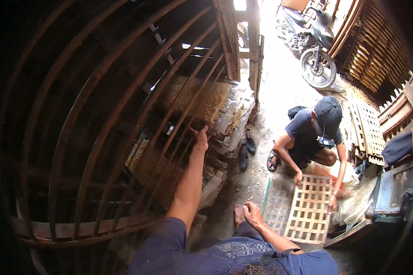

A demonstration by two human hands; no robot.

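My left arm reaches forward to the wooden slats of a rack (106, 103). My left hand (199, 139) is at the slats, thumb and a finger apart, beside a tray (192, 98) of small tan grains or crumbs; the other fingers are partly hidden. Plastic sheeting (236, 112) hangs over the edge of the stack there. My right hand (253, 214) is near my bent knee and bare foot (238, 214), its fingers curled in with nothing visible in them. Just right of it is a lattice tray (309, 208) of woven strips, held by another person's two hands.
That person (314, 133), in a dark cap, squats ahead on the right. Black shoes (247, 149) lie on the wet-looking floor (231, 190). More lattice panels (365, 130) lean at the right, near crumpled clear plastic (360, 199). A motorcycle (312, 46) stands farther back.
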